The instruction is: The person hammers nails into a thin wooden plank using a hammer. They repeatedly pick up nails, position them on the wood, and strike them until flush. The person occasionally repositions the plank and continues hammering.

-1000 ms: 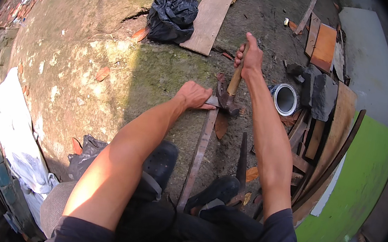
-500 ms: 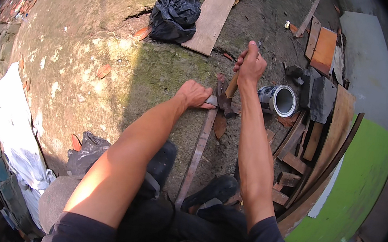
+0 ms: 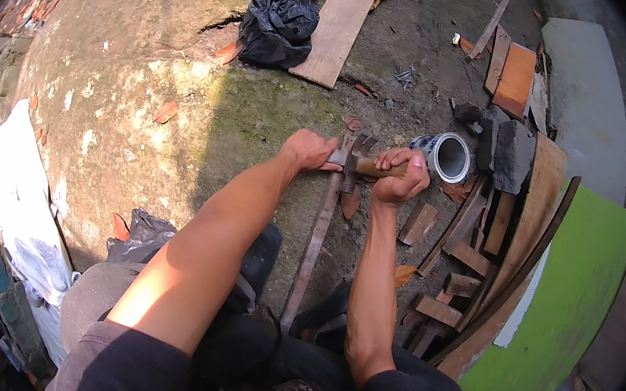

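My right hand point(image 3: 401, 177) is wrapped round the wooden handle of a claw hammer point(image 3: 352, 164). The handle points right, and the metal head is beside my left hand. My left hand point(image 3: 309, 151) has its fingers closed on a short flat grey piece point(image 3: 339, 157), whose far side meets the hammer head; its material I cannot make out. Below them a long narrow wooden strip point(image 3: 310, 249) runs along the ground toward my feet. Its far end lies under the grey piece and hammer head, so how they touch is partly hidden.
An open metal can point(image 3: 452, 159) lies tilted right of my right hand, near dark stone blocks point(image 3: 512, 156). Wood offcuts point(image 3: 468, 256) and a green board point(image 3: 563, 301) line the right. Farther off are a black plastic bag point(image 3: 278, 25), a plank point(image 3: 337, 32) and loose nails point(image 3: 405, 75).
My right hand has come down and nearer, swinging the hammer handle from pointing away to pointing right. The hammer head has turned and shifted slightly left. My left hand keeps its hold.
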Action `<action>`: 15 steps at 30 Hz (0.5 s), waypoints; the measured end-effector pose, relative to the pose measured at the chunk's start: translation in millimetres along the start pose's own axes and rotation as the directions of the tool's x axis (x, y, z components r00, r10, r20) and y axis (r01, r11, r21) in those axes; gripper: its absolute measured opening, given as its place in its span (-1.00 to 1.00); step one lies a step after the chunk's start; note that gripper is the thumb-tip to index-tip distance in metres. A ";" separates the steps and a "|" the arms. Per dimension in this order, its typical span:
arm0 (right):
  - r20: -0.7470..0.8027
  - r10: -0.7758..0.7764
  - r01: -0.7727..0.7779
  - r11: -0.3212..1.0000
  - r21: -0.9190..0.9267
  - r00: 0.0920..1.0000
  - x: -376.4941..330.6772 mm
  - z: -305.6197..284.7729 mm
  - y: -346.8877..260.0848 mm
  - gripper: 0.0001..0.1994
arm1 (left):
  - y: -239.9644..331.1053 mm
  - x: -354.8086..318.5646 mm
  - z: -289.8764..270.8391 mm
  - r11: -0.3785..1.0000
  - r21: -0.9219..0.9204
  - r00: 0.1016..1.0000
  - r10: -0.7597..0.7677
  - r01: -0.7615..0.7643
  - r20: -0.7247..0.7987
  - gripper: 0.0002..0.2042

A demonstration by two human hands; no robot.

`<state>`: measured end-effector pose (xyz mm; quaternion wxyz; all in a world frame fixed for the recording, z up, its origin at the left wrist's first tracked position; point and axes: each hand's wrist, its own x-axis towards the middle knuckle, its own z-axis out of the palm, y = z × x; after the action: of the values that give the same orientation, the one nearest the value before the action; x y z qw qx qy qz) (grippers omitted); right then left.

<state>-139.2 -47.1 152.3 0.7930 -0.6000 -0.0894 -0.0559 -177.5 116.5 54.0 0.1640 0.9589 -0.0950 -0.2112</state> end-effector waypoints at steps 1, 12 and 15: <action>-0.012 0.025 -0.024 0.997 0.067 1.000 -3.5 -7.9 -3.6 -0.60 | -0.1 -0.3 -2.0 1.000 0.008 1.000 0.006 -0.006 0.001 -0.27; 0.188 0.103 -0.199 0.755 0.625 0.977 0.6 -110.4 -106.9 -0.48 | 26.7 -20.6 -25.2 0.984 0.012 0.876 0.166 -0.180 -0.453 -0.35; 0.158 0.050 -0.146 0.711 0.688 0.986 3.9 -127.0 -119.1 -0.48 | 43.0 -4.6 -57.5 0.691 -0.720 0.985 0.082 0.053 0.151 -0.39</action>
<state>-149.3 -201.7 231.7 0.9548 -0.2635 -0.1226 0.0626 -161.5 93.5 120.3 0.5202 0.7947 -0.0258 -0.3119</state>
